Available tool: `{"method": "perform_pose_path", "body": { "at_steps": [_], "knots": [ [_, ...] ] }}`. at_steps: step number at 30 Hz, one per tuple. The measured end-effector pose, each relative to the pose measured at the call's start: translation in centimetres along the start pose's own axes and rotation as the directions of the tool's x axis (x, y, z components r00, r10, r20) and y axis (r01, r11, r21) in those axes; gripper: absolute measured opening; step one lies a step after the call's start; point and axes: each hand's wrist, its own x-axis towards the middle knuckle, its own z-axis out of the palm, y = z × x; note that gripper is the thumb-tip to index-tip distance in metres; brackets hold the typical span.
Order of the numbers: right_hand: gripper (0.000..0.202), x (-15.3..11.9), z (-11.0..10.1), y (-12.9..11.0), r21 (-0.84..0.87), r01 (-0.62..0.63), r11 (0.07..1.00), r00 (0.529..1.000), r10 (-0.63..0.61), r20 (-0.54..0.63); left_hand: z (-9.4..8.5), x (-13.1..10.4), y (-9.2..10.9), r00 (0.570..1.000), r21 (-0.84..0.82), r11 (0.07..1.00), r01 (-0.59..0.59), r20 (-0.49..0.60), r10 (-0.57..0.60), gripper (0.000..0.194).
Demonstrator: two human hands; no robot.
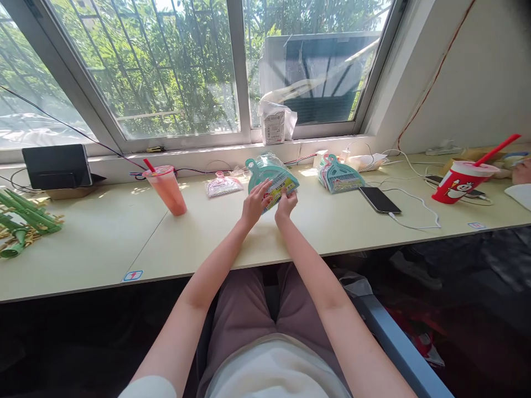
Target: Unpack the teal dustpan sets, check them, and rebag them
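Observation:
A green dustpan-shaped item in clear wrapping, the wrapped green dustpan [265,170], is tilted up above the table, a yellow label across its lower part. My left hand [254,205] lies on its lower left front, fingers over the label. At its lower right edge, my right hand [286,203] grips it with the thumb in front. To the left on the table lies a pink wrapped set [224,186]. Several more green wrapped sets [340,176] lie in a pile to the right.
A pink drink cup [168,190] stands left, near a black tablet [57,167] and green stalks [31,221]. On the right are a charging phone [379,199], its cable and a red cup [460,185]. Another person's hand [521,172] shows at the right edge.

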Motion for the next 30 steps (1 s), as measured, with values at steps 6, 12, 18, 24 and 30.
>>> {"method": "perform_pose_path", "body": {
  "at_steps": [6,12,18,24,30],
  "knots": [
    [0.011,-0.3,0.2,0.0,-0.146,0.063,0.987,0.998,-0.064,0.004,0.6,0.2,-0.1,0.984,0.194,0.978,-0.075,0.174,0.041,0.059],
    [0.011,-0.5,0.1,0.4,-0.208,0.049,0.977,0.999,-0.049,0.004,1.4,0.5,0.4,0.988,0.362,0.928,-0.091,0.149,0.039,0.051],
    [0.011,-0.6,0.3,0.2,-0.177,0.063,0.982,0.997,-0.068,-0.021,1.0,0.2,0.4,0.967,0.422,0.902,-0.093,0.256,-0.02,0.07],
    [0.01,-0.2,0.4,0.6,-0.132,0.023,0.991,0.998,-0.03,-0.052,1.6,-0.1,-0.5,0.978,0.179,0.976,-0.122,0.192,0.087,0.063],
    [0.005,0.6,-0.3,0.3,-0.05,-0.067,0.996,0.992,0.061,-0.111,2.1,-0.4,-0.7,0.93,-0.046,0.978,-0.205,0.301,0.209,0.066]
  ]
}}
